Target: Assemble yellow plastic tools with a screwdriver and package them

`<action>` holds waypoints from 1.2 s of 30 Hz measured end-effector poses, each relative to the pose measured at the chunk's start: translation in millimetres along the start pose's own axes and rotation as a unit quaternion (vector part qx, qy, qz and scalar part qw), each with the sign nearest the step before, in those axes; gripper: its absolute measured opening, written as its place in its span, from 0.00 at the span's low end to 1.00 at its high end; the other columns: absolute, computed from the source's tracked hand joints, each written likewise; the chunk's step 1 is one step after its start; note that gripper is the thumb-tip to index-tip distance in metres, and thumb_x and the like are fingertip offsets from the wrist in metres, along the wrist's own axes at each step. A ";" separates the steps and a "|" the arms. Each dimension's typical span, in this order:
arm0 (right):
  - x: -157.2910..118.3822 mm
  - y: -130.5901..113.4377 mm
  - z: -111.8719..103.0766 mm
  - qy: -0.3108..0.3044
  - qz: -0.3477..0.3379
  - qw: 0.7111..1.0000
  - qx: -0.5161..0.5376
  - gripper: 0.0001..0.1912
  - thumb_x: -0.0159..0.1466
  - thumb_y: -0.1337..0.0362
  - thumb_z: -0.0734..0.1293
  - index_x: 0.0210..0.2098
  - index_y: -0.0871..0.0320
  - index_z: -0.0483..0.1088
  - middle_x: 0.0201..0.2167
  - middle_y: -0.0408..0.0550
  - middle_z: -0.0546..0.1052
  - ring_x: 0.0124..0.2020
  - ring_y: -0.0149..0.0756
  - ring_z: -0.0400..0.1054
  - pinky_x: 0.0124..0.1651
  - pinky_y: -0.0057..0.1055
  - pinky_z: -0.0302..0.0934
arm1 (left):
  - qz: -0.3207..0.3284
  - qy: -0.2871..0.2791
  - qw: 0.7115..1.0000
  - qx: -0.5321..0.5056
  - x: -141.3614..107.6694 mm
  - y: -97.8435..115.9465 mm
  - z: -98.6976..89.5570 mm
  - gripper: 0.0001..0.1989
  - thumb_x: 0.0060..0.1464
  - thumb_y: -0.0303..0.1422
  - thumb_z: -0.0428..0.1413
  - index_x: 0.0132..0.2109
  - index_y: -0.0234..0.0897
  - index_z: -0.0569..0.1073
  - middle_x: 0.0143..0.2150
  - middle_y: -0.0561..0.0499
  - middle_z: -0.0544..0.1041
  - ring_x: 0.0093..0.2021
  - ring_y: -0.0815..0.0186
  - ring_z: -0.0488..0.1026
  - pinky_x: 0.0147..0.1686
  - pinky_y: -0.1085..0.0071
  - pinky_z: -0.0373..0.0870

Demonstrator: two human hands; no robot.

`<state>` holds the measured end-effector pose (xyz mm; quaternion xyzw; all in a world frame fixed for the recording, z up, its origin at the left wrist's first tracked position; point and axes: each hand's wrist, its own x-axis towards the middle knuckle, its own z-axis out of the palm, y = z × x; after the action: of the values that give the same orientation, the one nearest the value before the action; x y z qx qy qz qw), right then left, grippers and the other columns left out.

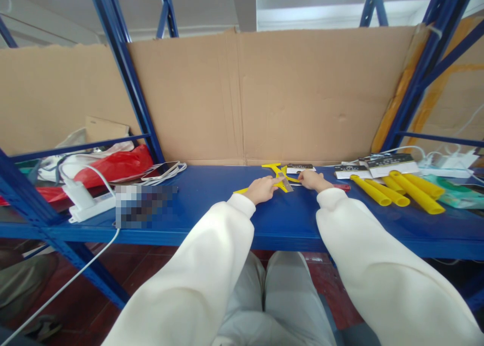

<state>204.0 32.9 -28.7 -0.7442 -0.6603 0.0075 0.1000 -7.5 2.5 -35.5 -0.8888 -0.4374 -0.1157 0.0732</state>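
Observation:
My left hand (261, 188) is closed on a yellow plastic piece (280, 170) with flared ends, which lies low over the blue shelf top. A small grey flat plate (287, 183) sits against the yellow piece, just beyond my left fingertips. My right hand (312, 180) is at the right of the yellow piece, its fingers pinched together; what they hold is hidden. Under my right wrist, a red rod-like thing (343, 187) shows at one side. A thin pale shaft is visible left of those fingers; I cannot tell whether the two are joined.
Several yellow tubes (416, 192) lie at the right, before black-and-white boxes (393, 164). A white power strip (91, 205), a phone (161, 170) with a coiled cable and a red bag (117, 167) are at the left. Cardboard (302, 94) backs the blue shelf (212, 199).

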 end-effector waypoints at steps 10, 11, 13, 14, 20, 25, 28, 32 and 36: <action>-3.5 8.8 -10.3 -0.024 -0.047 0.998 -0.047 0.11 0.65 0.65 0.66 0.42 0.54 0.81 0.43 0.52 0.83 0.49 0.43 0.75 0.54 0.37 0.62 | 0.001 0.005 1.000 -0.001 -0.3 -0.3 0.9 0.25 0.68 0.36 0.48 0.70 0.52 0.63 0.56 0.46 0.75 0.54 0.57 0.76 0.52 0.67 0.71; -3.5 9.4 -10.4 -0.021 -0.052 0.997 -0.054 0.12 0.65 0.65 0.65 0.42 0.54 0.81 0.43 0.52 0.83 0.49 0.42 0.75 0.52 0.35 0.63 | 0.002 0.006 1.000 -0.001 -0.3 -0.4 1.0 0.25 0.68 0.36 0.48 0.70 0.52 0.63 0.56 0.46 0.75 0.54 0.57 0.76 0.52 0.66 0.71; -3.3 10.3 -9.8 -0.016 -0.056 0.996 -0.062 0.13 0.67 0.65 0.63 0.43 0.55 0.81 0.43 0.53 0.83 0.48 0.41 0.75 0.50 0.32 0.63 | 0.002 0.008 1.000 -0.001 -0.3 -0.4 1.3 0.25 0.68 0.36 0.48 0.70 0.53 0.62 0.57 0.46 0.75 0.54 0.57 0.76 0.51 0.66 0.72; -3.0 10.6 -9.2 -0.013 -0.056 0.996 -0.062 0.14 0.68 0.65 0.62 0.43 0.55 0.81 0.42 0.54 0.83 0.48 0.41 0.75 0.49 0.32 0.63 | 0.002 0.009 1.000 -0.001 -0.3 -0.5 1.4 0.25 0.68 0.36 0.48 0.70 0.53 0.62 0.57 0.46 0.75 0.54 0.57 0.76 0.51 0.66 0.72; 1.0 10.2 -3.7 -0.003 -0.038 0.997 -0.064 0.16 0.67 0.68 0.61 0.44 0.57 0.80 0.43 0.57 0.82 0.48 0.42 0.75 0.47 0.30 0.64 | -0.001 0.010 1.000 -0.002 -0.6 -0.1 1.3 0.25 0.68 0.36 0.48 0.69 0.53 0.64 0.57 0.46 0.76 0.54 0.57 0.77 0.51 0.66 0.72; 1.0 11.0 -3.1 -0.005 -0.027 0.999 -0.045 0.18 0.64 0.70 0.62 0.48 0.57 0.78 0.47 0.57 0.81 0.50 0.45 0.75 0.50 0.33 0.65 | -0.003 0.010 1.000 -0.004 -0.8 0.5 0.7 0.25 0.68 0.36 0.48 0.69 0.52 0.63 0.58 0.46 0.76 0.55 0.58 0.76 0.53 0.66 0.71; 1.2 12.9 -3.7 0.030 -0.024 0.999 -0.010 0.17 0.62 0.69 0.64 0.48 0.56 0.79 0.45 0.56 0.82 0.50 0.46 0.75 0.50 0.35 0.66 | -0.002 0.010 1.000 -0.010 -0.9 0.3 0.7 0.25 0.68 0.35 0.49 0.70 0.50 0.62 0.59 0.45 0.76 0.56 0.57 0.76 0.53 0.65 0.71; 4.1 13.0 -5.7 0.097 -0.019 0.992 0.076 0.14 0.64 0.66 0.63 0.45 0.60 0.79 0.45 0.58 0.82 0.48 0.45 0.75 0.49 0.34 0.65 | -0.006 0.015 1.000 -0.018 0.0 -0.3 2.1 0.26 0.67 0.35 0.50 0.70 0.47 0.61 0.61 0.44 0.75 0.58 0.56 0.75 0.55 0.64 0.71; 6.7 10.1 -8.9 0.183 -0.020 0.961 0.207 0.12 0.62 0.65 0.65 0.40 0.63 0.79 0.40 0.56 0.82 0.43 0.44 0.75 0.46 0.32 0.66 | -0.010 0.015 0.999 -0.029 0.1 -0.4 2.5 0.26 0.67 0.35 0.50 0.70 0.43 0.61 0.63 0.43 0.73 0.59 0.56 0.74 0.56 0.64 0.70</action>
<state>216.0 37.1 -20.7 -0.6828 -0.6291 0.0055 0.3714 -7.3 3.4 -37.9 -0.8845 -0.4411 -0.1426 0.0526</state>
